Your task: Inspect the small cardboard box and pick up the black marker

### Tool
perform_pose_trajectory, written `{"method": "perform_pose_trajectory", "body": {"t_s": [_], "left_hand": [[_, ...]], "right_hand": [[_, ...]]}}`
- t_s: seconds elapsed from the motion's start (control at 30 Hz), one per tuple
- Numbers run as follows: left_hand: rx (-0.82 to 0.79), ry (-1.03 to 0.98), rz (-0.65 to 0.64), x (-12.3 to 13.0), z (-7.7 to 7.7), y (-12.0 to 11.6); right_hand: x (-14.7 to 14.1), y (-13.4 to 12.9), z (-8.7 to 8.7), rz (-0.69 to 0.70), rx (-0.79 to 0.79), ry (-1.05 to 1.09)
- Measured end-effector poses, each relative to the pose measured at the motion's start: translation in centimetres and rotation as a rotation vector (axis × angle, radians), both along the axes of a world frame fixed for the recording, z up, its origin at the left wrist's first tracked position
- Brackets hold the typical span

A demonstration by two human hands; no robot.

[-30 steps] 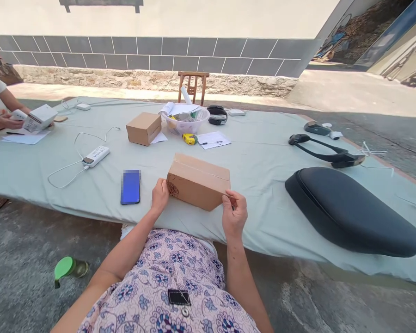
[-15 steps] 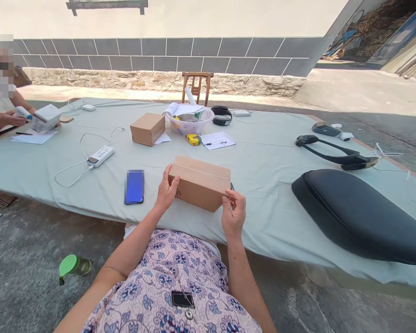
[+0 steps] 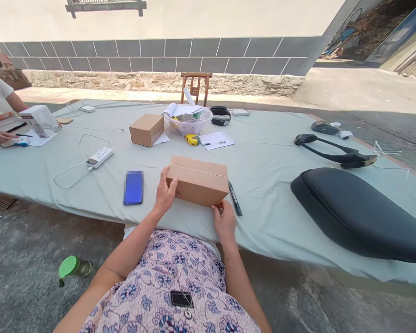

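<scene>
A closed brown cardboard box [image 3: 198, 180] is between my hands at the near side of the cloth-covered table [image 3: 263, 194]. My left hand [image 3: 165, 190] grips its left end, thumb on the front face and fingers over the edge. At the lower right corner, my right hand [image 3: 225, 221] pinches the box's bottom edge, with its fingertips partly hidden under it. Just right of the box lies a black marker pen [image 3: 235, 199]. A phone [image 3: 133, 187] with a blue screen rests on the cloth to the left.
Farther back are another cardboard box [image 3: 147, 130], a plastic basin [image 3: 190, 126] and a yellow tape measure [image 3: 192, 139]. A white power strip [image 3: 100, 157] lies left. On the right sit a black case [image 3: 360, 215] and a black headset [image 3: 336, 150]. A co-worker [image 3: 2, 111] handles things at far left.
My right hand has slid down and left, from the box's right end to its lower corner, uncovering the marker. The box has shifted slightly. The co-worker's white box now stands on the table.
</scene>
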State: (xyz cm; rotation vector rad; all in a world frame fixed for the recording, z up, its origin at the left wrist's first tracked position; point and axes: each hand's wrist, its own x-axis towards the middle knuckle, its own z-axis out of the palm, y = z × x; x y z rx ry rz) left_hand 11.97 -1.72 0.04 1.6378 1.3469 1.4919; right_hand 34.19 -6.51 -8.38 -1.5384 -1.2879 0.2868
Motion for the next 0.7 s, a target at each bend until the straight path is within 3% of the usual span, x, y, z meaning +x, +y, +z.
{"method": "perform_pose_trajectory", "body": {"t_s": [0.23,0.4,0.6,0.7], "left_hand": [[-0.016,-0.042,0.019,0.0,0.0,-0.5],[-0.087,-0.145,-0.003,0.1,-0.6,0.0],[-0.28,-0.383,-0.1,0.2,-1.2,0.4],[-0.386,-0.384,-0.125,0.4,-1.8,0.4]], "right_hand": [[0.0,-1.0,1.5,-0.086,0.112,0.15],[0.2,-1.5,3.6,-0.088,0.242,0.25],[0.1,-1.8,8.1,-0.13,0.406,0.06],[-0.1,-1.4,10.4,-0.134,0.503,-0.094]]}}
